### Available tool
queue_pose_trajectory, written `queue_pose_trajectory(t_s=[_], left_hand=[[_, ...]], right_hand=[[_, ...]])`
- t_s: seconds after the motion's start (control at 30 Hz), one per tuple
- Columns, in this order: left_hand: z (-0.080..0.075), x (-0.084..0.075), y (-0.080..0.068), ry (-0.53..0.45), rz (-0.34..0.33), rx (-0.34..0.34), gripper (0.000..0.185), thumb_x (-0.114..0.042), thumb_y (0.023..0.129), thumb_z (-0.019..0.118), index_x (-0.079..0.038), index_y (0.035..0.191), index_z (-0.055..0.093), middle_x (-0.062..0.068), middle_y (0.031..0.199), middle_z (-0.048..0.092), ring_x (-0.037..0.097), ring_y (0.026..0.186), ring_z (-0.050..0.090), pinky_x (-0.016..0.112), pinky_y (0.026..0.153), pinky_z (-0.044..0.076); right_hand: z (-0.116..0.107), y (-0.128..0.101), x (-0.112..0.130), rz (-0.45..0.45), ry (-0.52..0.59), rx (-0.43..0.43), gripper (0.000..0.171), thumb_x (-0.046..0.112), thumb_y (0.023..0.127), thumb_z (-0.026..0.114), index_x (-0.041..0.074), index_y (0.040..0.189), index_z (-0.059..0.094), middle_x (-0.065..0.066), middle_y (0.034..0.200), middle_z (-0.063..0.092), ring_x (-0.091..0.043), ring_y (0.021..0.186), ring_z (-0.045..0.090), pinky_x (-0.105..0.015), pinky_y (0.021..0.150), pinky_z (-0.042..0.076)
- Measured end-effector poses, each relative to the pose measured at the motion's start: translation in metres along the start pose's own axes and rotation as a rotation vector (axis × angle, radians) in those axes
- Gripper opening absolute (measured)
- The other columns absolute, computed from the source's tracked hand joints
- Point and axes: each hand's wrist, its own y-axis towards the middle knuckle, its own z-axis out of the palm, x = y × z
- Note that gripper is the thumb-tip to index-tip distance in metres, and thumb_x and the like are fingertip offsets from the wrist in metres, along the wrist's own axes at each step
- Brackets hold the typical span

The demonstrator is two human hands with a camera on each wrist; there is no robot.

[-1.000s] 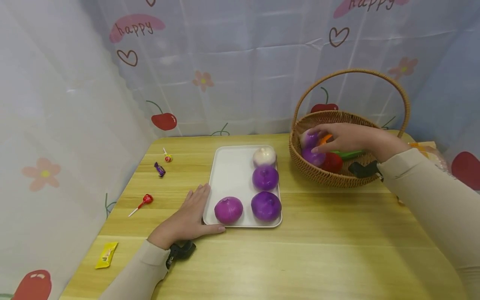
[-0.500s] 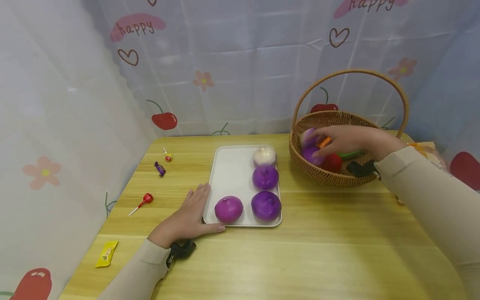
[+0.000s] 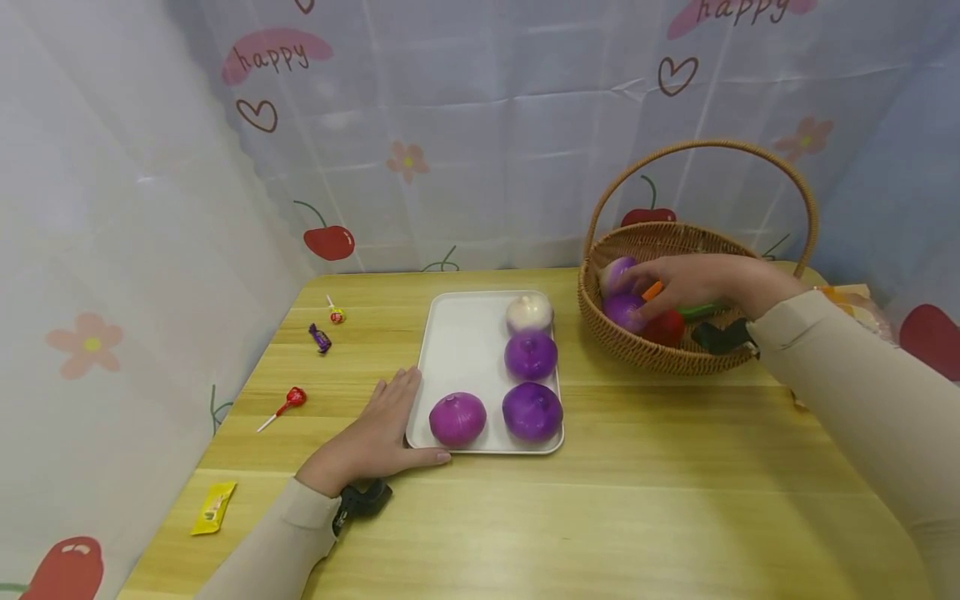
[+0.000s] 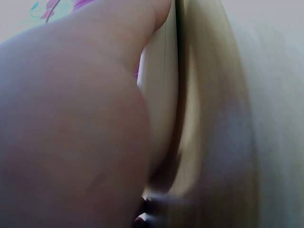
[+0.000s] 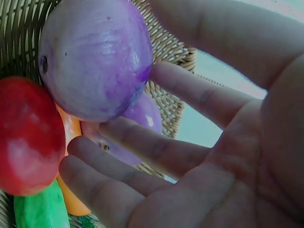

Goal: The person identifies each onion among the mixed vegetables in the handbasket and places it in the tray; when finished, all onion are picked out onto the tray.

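Fingers of the right hand reach, loosely spread, into the wicker basket, touching a purple onion without closing round it; a second purple onion, a red fruit, an orange piece and a green piece crowd beside it. Left hand, fingers flat and relaxed, rests on the counter against the white tray, which carries three purple onions and one white onion. Backdrop curtain reads "happy". Lollipops and wrapped sweets lie at the counter's left.
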Motion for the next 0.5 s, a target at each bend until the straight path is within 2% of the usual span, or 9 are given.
queue_pose_trajectory(t_s=[0.23, 0.5], left_hand=[[-0.0014, -0.0008, -0.0005, -0.004, 0.011, -0.009, 0.139, -0.085, 0.080, 0.067, 0.008, 0.165, 0.009, 0.023, 0.172, 0.009, 0.040, 0.158, 0.006, 0.056, 0.125, 0.002], [-0.0014, -0.0004, -0.0005, -0.009, 0.010, -0.003, 0.138, -0.085, 0.080, 0.066, 0.008, 0.165, 0.009, 0.024, 0.172, 0.009, 0.040, 0.158, 0.006, 0.057, 0.125, 0.003]], right_hand=[[0.0034, 0.0044, -0.0012, -0.008, 0.053, -0.008, 0.082, 0.042, 0.093, 0.082, 0.005, 0.156, 0.047, -0.030, 0.151, 0.046, -0.052, 0.138, 0.042, -0.066, 0.108, 0.040], [0.0094, 0.0078, -0.0013, -0.014, 0.064, -0.041, 0.074, 0.038, 0.096, 0.080, 0.002, 0.153, 0.050, -0.028, 0.146, 0.052, -0.050, 0.135, 0.046, -0.066, 0.108, 0.039]])
